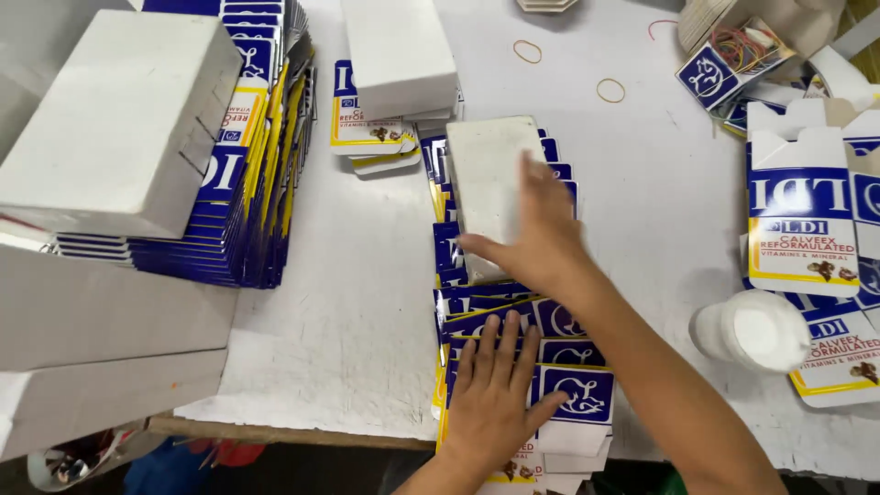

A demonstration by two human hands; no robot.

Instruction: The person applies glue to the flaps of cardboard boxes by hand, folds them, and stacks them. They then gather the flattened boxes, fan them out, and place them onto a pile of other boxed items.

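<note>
Pressing flat, left hand (495, 394) fingers spread on fanned blue-yellow carton blanks (500, 321); right hand (541, 229) fingers open atop white block (490, 174).

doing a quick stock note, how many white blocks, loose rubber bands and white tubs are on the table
white blocks: 3, one far left, one at top, one under the right hand at
loose rubber bands: 3, two tan, one red
white tub: 1
total: 7
</note>
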